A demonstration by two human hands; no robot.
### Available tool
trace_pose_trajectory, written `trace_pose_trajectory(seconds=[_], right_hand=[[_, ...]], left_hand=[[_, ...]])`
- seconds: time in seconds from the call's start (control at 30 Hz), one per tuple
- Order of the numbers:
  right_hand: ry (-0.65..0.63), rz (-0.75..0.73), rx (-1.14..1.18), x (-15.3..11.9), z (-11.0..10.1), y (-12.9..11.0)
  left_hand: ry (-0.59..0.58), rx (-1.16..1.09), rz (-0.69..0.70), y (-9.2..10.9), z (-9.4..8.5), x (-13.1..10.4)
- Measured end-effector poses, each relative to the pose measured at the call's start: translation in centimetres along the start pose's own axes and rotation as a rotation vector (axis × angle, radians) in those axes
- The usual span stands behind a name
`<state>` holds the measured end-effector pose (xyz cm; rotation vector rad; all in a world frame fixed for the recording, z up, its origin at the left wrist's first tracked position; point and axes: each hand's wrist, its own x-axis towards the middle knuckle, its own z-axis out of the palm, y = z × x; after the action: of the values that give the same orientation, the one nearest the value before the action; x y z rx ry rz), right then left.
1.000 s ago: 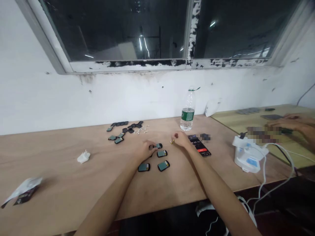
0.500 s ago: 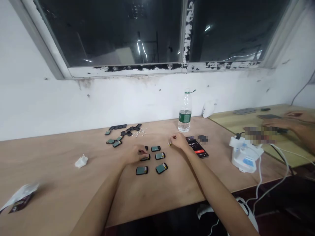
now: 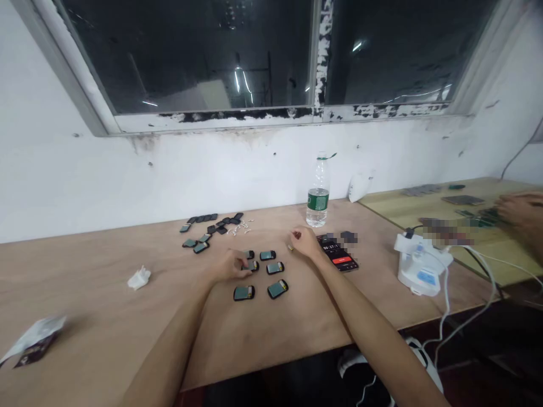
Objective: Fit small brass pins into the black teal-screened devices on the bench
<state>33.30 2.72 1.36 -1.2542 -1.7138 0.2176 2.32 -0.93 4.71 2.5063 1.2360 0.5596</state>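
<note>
Several small black-cased devices with grey-green screens lie in two columns on the brown table. My left hand [image 3: 231, 265] is at the left column, with thumb and fingers around the left edge of the middle device [image 3: 251, 265], which rests on the table. To the right of the columns, my right hand [image 3: 304, 242] is closed in a pinch near the tabletop, and a tiny yellowish piece [image 3: 291, 247] shows at its fingertips. Nearest the table's front are a lower left device [image 3: 244, 293] and a lower right device [image 3: 278, 289].
Behind are black casings [image 3: 218, 226] and small white pieces [image 3: 240, 228]. A bottle [image 3: 318, 198], a phone [image 3: 339, 254] and a white power strip [image 3: 419, 265] stand or lie to the right. White crumpled plastic [image 3: 139, 278] lies left. Another person's hand [image 3: 520, 206] is far right.
My left hand has shifted slightly, uncovering more of the middle device and the one behind it. My right hand has barely moved. The other person's hands have drawn back to the right.
</note>
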Motion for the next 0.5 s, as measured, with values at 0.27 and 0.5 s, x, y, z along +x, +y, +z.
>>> trace_pose_trajectory(seconds=[0.27,0.5], right_hand=[[-0.35,-0.184,0.377,-1.8,1.9,-4.1],[-0.485,-0.135,0.505,-2.7,2.7,-4.9]], left_hand=[[0.295,-0.046,0.23,1.7,1.9,0.8],[0.42,-0.036,0.307,2.0,2.1,1.0]])
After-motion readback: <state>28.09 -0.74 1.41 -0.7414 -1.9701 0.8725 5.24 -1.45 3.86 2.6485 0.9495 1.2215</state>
